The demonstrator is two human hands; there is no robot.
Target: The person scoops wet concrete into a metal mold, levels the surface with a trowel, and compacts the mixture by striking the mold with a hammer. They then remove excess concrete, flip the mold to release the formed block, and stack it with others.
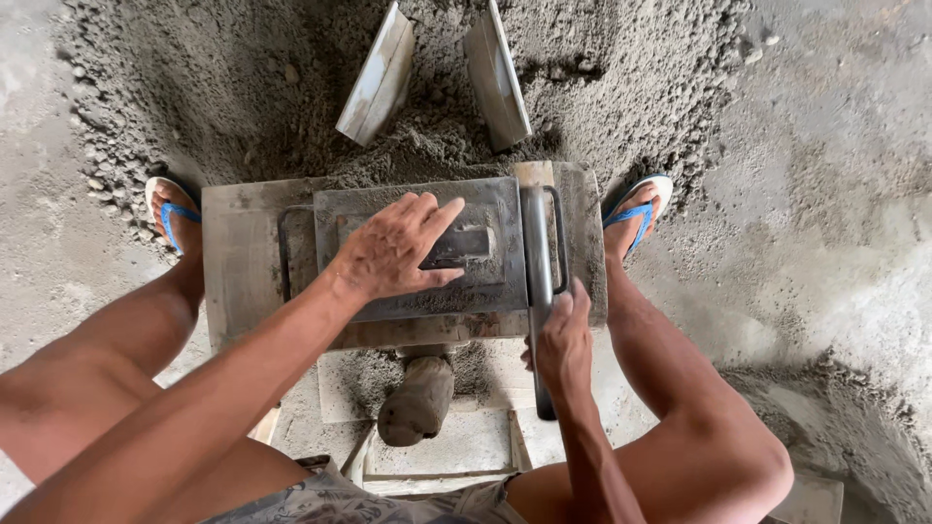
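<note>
Clearly the work stands at the pressing or closing stage of a brick mould: the left hand (398,250) lies flat and open, fingers spread, on the grey metal lid plate (417,247) of the mould, its fingertips reaching the raised block at the plate's centre, while the right hand (561,340) is closed around the lower end of a steel bar handle (537,291) that runs down the lid's right edge. The mould sits on a worn, cement-crusted bench (233,262) between the person's knees, with a heap of damp grey sand-cement mix (243,87) banked against its far side. Two pale curved boards (379,76) stand propped in that heap, well apart from both hands. Below the mould a caked, rounded stub (417,400) juts towards the person. Each foot, in a blue flip-flop (636,209), rests beside the bench, one on either side. Judging from the grip, the next move calls for steady pressure through the flat palm so the lid stays seated, and a firm, even pull or swing on the bar, kept in line with the lid's edge so that it does not twist or jam.
</note>
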